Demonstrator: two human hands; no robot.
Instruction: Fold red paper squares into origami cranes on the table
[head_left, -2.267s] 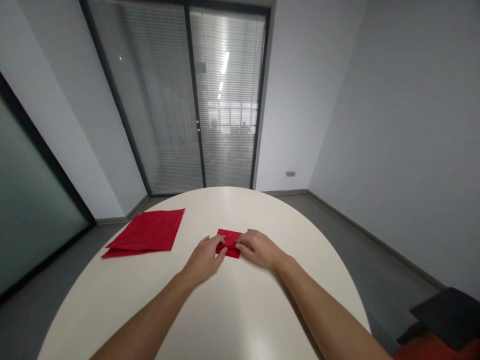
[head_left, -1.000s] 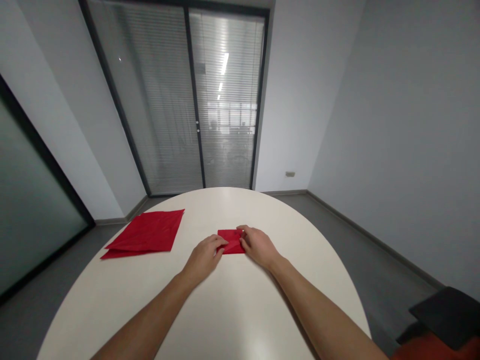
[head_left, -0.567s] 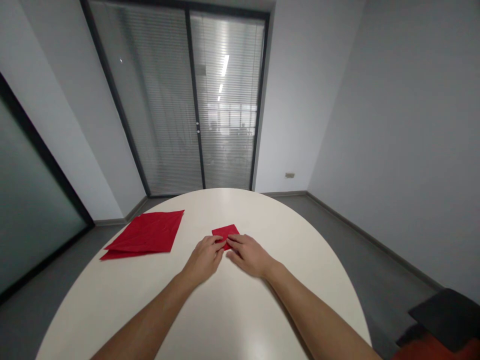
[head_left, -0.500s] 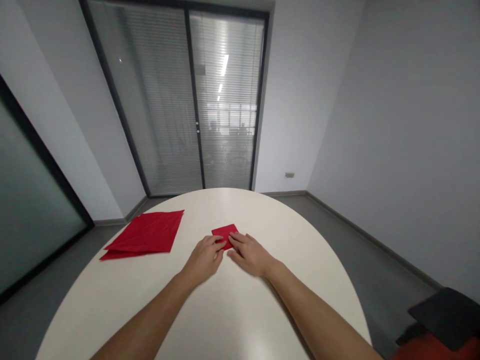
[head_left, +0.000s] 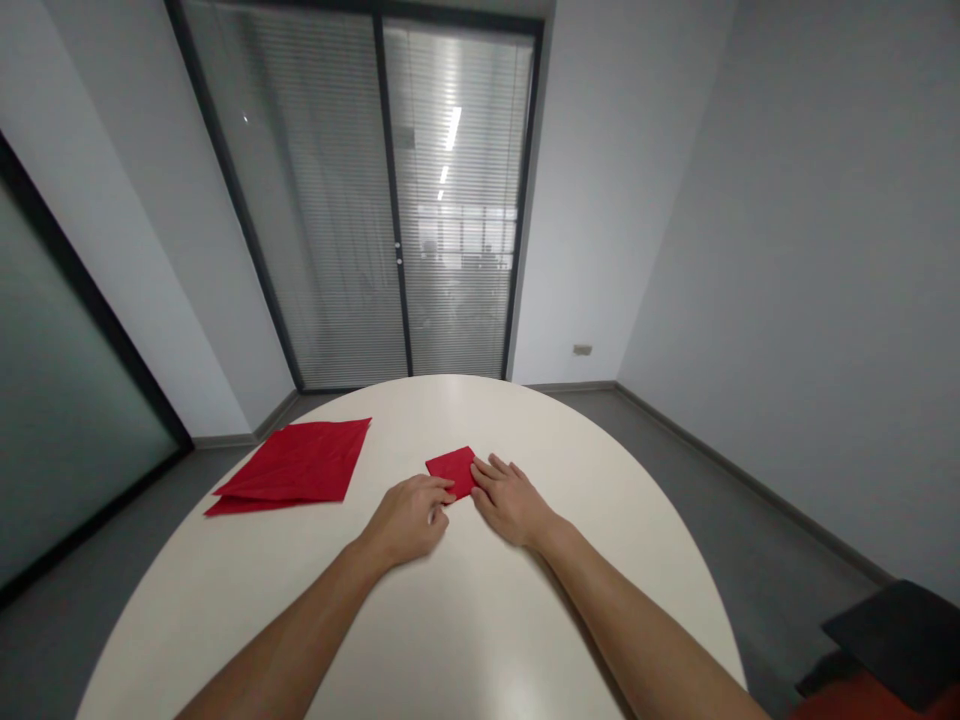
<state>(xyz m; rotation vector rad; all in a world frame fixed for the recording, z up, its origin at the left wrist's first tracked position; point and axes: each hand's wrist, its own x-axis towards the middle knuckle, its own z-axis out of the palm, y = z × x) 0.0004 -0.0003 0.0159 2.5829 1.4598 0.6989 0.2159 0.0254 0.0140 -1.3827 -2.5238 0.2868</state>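
A small folded red cloth [head_left: 454, 468] lies flat near the middle of the table, roughly square. My left hand [head_left: 409, 517] is at its near left corner, fingers curled and thumb tucked under, pinching that edge. At the cloth's right edge rests my right hand [head_left: 511, 503], palm down with its fingers stretched out and fingertips touching the edge. Further left lies a larger red cloth [head_left: 296, 462], folded over loosely and slightly wrinkled, apart from both hands.
The round white table [head_left: 480, 620] fills the lower view. Behind it stand glass panels with blinds [head_left: 330, 250] in dark frames. A dark and red-orange object, perhaps a chair [head_left: 896, 640], is at the lower right. A wall plate [head_left: 582, 350] sits low on the wall.
My right hand has slid right, from the cloth's middle to its right edge, uncovering more of it. My left hand stays at the near left corner, its fingers more curled.
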